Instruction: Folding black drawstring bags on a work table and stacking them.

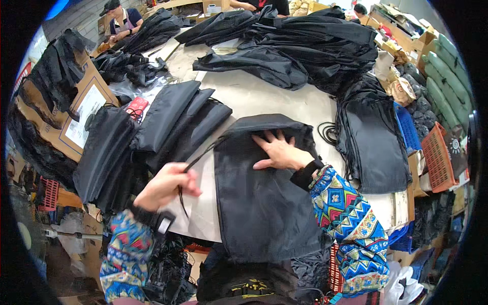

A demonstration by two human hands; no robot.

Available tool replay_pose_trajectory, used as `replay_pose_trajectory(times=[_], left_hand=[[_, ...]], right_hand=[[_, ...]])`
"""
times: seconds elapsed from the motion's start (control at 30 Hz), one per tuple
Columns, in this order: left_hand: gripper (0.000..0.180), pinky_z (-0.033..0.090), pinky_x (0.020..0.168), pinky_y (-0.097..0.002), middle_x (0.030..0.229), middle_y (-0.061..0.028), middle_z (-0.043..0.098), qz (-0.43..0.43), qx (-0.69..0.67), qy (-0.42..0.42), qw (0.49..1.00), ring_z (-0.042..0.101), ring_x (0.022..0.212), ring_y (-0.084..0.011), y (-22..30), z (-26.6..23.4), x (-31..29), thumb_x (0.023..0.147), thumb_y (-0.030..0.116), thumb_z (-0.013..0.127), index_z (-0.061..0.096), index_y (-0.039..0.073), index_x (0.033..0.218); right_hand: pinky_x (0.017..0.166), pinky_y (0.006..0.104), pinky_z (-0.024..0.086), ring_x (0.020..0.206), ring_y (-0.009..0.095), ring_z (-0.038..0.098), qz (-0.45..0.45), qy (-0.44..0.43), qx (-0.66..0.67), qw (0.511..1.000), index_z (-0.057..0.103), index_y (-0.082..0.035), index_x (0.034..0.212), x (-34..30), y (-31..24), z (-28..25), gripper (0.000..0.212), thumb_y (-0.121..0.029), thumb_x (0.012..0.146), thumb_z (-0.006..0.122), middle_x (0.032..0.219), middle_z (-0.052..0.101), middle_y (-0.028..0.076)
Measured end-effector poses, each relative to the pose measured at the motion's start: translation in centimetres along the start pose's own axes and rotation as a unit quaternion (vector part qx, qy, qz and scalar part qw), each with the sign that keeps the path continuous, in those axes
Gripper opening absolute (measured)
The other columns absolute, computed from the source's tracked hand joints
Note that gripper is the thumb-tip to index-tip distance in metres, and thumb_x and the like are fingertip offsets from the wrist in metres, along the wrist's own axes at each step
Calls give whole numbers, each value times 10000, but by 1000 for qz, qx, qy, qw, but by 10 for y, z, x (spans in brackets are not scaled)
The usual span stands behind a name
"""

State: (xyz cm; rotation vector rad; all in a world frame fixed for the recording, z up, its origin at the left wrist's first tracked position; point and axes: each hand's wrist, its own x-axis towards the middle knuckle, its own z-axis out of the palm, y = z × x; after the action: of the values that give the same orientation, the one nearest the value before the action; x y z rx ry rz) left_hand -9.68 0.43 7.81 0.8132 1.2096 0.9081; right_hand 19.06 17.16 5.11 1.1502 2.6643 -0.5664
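A black fabric drawstring bag [264,213] lies flat on the pale table in front of me, its lower end reaching the near edge. My right hand [282,152] is spread on the upper part of the bag, fingers apart and pressing it down. Left of the bag, my left hand [170,187] is closed around a black drawcord [199,158], which runs up to the bag's top left corner. The cord's loose end dangles below that hand, whose fingers are slightly blurred.
Folded black bags [175,122] are stacked at left beside a cardboard box [84,109]. Another bag stack [373,137] with looped cords lies at right. Black fabric heaps [315,46] cover the table's far side. An orange basket [438,157] stands far right. Other people work beyond the table.
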Motion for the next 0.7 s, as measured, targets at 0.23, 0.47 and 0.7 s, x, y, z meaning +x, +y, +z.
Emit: replay_pose_trajectory(times=[0.23, 0.47, 0.7], left_hand=[[266, 543, 773, -422, 772, -132, 686, 338, -338, -400, 782, 675, 717, -305, -19, -33, -146, 832, 124, 607, 591, -78, 1004], [253, 541, 486, -398, 592, -156, 590, 120, -62, -79, 988, 597, 445, -267, 53, 52, -104, 807, -20, 529, 503, -46, 1057], [196, 492, 803, -390, 925, -161, 651, 294, 524, -27, 799, 614, 952, -306, 5, 102, 70, 853, 159, 596, 614, -16, 937]], right_hand=[[955, 806, 136, 1384, 530, 44, 1, 12, 37, 999, 287, -215, 1473, 6, 2, -4, 983, -655, 688, 682, 1531, 145, 217], [981, 733, 221, 1362, 464, 215, -18, 125, -10, 992, 408, -80, 1380, -15, -19, 21, 837, -572, 755, 669, 1453, 299, 235], [902, 448, 400, 1078, 359, 494, 52, 493, 76, 865, 498, -20, 1184, -31, -20, 23, 517, -158, 737, 718, 1147, 545, 173]])
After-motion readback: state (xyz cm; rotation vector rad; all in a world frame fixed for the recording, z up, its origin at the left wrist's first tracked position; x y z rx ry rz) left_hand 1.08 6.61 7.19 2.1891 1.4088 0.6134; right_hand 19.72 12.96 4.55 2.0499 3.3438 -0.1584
